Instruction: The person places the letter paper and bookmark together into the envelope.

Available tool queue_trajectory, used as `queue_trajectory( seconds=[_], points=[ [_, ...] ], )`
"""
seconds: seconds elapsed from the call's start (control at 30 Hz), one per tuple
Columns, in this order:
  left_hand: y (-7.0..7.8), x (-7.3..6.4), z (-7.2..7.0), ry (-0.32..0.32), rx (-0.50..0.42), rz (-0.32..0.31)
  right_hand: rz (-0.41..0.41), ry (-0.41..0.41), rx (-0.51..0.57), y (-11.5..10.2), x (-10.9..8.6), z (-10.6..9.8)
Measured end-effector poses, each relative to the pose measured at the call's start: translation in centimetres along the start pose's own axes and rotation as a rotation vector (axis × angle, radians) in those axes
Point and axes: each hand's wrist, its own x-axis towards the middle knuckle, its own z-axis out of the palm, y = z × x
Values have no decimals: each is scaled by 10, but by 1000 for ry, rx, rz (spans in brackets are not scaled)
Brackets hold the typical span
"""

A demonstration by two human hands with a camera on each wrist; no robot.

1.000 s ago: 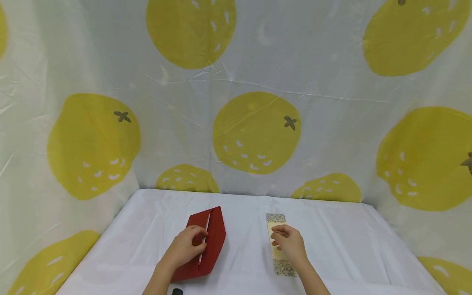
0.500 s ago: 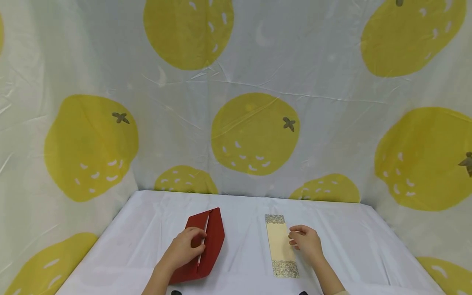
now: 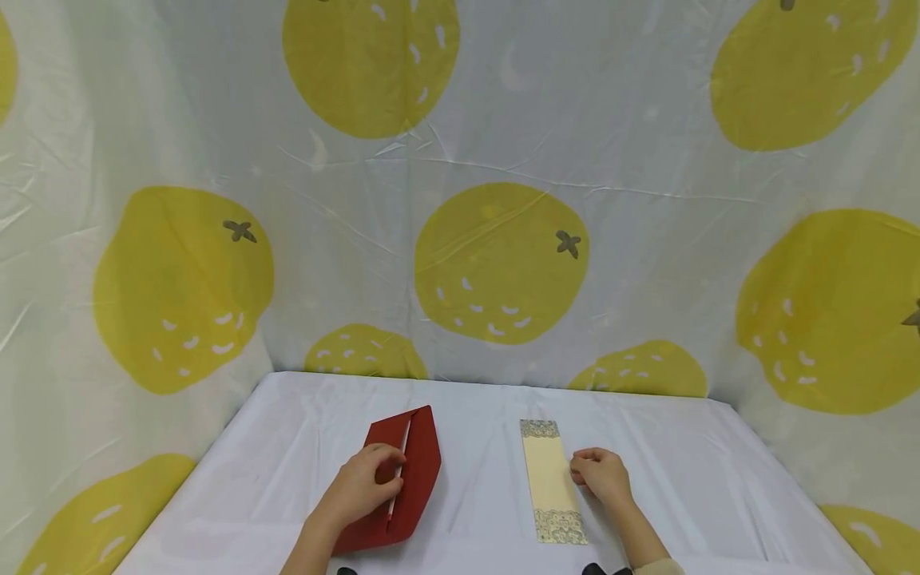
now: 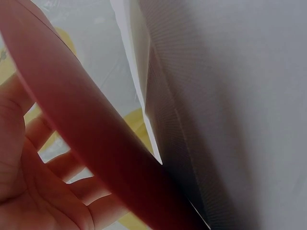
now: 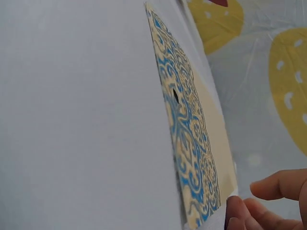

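Observation:
A red envelope (image 3: pixel 418 471) stands tilted on the left, its flap folded out and a thin white edge (image 3: pixel 395 489) showing along the opening. My left hand (image 3: pixel 362 483) grips it at that opening; in the left wrist view the red paper (image 4: pixel 91 110) crosses in front of the fingers. Flat on the cloth to the right lies a cream bookmark (image 3: pixel 552 471) with lacy bands at both ends and a small dark slit. My right hand (image 3: pixel 602 477) is beside its right long edge, fingers loosely bent, thumb apart from the fingertips (image 5: pixel 238 211) near that edge.
White cloth (image 3: pixel 477 495) covers the table. A hanging sheet (image 3: pixel 632 263) printed with yellow fruit closes off the back and both sides. Small black objects (image 3: pixel 604 569) show at the bottom edge of the head view.
My right hand has moved right, off the bookmark's middle to its right edge, and its fingers have drawn closer together. The left hand and the envelope stay where they were.

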Motion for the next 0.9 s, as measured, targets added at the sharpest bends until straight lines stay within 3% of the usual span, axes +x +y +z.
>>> queue_trajectory(
  seconds=[0.47, 0.9],
  points=[
    [-1, 0, 0, 10, 9, 4, -37, -30, -189, -1, 6, 7],
    [-3, 1, 1, 6, 8, 0, -8, -27, -273, -5, 8, 11]
  ],
)
